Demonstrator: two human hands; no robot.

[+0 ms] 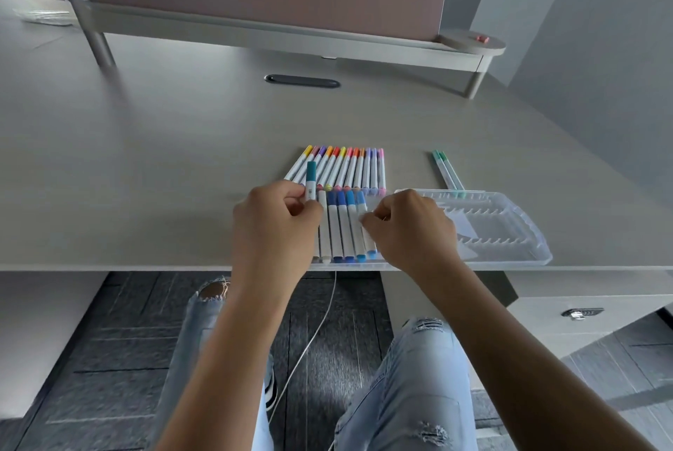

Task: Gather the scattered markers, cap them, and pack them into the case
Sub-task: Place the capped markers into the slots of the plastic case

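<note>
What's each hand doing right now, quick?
Left hand: grips a teal-capped marker, held upright.
Right hand: fingers curled at the light-blue marker in the row; whether it holds it cannot be told.

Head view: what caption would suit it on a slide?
Left hand holds a teal-capped marker beside blue markers lying in the clear case, right hand resting on them.

Desk (145, 166) — matt, smooth laminate. On it, right of my markers (338, 166), clear glossy plastic case (524, 232). Markers — smooth plastic barrels. My jeans (418, 377): frayed denim.
</note>
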